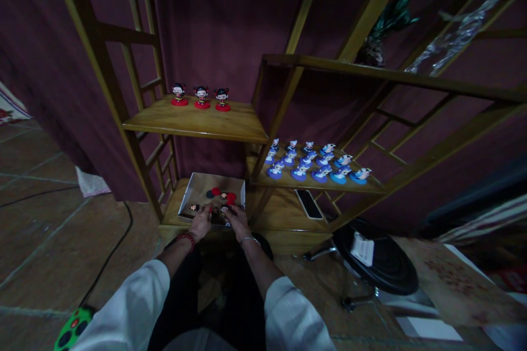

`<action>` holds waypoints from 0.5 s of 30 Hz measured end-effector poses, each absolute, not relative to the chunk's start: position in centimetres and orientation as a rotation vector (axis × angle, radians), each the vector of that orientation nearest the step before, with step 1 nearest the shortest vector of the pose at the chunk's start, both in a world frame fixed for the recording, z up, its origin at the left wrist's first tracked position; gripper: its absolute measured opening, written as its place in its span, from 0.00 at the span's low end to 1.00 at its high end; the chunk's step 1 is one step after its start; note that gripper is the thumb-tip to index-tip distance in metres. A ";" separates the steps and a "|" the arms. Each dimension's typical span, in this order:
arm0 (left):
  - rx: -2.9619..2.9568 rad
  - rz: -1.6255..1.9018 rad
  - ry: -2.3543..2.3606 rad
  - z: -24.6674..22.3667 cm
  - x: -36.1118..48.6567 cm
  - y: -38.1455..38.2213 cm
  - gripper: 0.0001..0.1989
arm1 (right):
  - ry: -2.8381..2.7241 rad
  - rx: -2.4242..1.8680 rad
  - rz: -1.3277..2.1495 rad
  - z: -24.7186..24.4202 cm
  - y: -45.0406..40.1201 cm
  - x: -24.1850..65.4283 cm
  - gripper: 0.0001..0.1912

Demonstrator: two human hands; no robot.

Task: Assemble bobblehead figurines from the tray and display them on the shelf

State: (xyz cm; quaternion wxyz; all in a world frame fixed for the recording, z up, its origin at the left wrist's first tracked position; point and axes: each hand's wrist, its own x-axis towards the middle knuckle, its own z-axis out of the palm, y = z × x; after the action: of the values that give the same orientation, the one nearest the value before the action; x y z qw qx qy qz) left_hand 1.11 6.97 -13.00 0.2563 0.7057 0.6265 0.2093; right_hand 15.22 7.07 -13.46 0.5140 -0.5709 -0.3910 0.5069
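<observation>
A shallow white box [191,191] stands on the bottom shelf, and both my hands reach in over its near side. Inside it lie small doll figurines [194,207] with black hair, along with round red bases [231,197] and a dark disc [209,194]. My left hand [200,223], with a red bead bracelet at its wrist, has its fingers closed near a bit of red; what they hold is too small to make out. My right hand [239,224] pinches a dark-haired figurine [224,211] close to the left fingertips.
Three red-based figurines [201,97] stand on the upper left shelf [193,120]. Several blue and purple figurines [321,172] fill the middle shelf. A phone [309,204] lies on the lower board. To the right is a black stool [376,263]; a cable [107,260] crosses the floor.
</observation>
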 end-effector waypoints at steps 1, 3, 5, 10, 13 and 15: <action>1.893 0.603 1.686 -13.1 1.2 6.9 0.25 | -0.942 -1.366 1.216 -13.4 7.0 15.1 0.22; 1.851 0.676 1.646 -13.3 1.3 6.8 0.25 | -0.957 -1.354 1.211 -13.2 6.9 15.0 0.21; 1.797 0.758 1.603 -13.7 1.4 6.9 0.25 | -0.981 -1.339 1.206 -12.9 6.8 14.8 0.20; 1.470 0.978 1.500 -14.1 1.8 7.0 0.22 | -0.995 -1.342 1.210 -12.2 6.4 14.4 0.21; 1.363 1.040 1.471 -13.8 2.2 6.7 0.21 | -0.973 -1.334 1.220 -11.8 6.2 14.2 0.21; 1.307 1.071 1.440 -13.6 2.4 6.3 0.21 | -0.972 -1.303 1.228 -11.6 5.9 14.0 0.21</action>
State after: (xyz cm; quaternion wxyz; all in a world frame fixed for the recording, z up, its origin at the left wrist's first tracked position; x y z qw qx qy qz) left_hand 2.39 6.30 -13.59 0.4448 0.5272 0.5809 0.4322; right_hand 14.02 5.95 -11.57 0.5246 -0.5447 -0.4061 0.5130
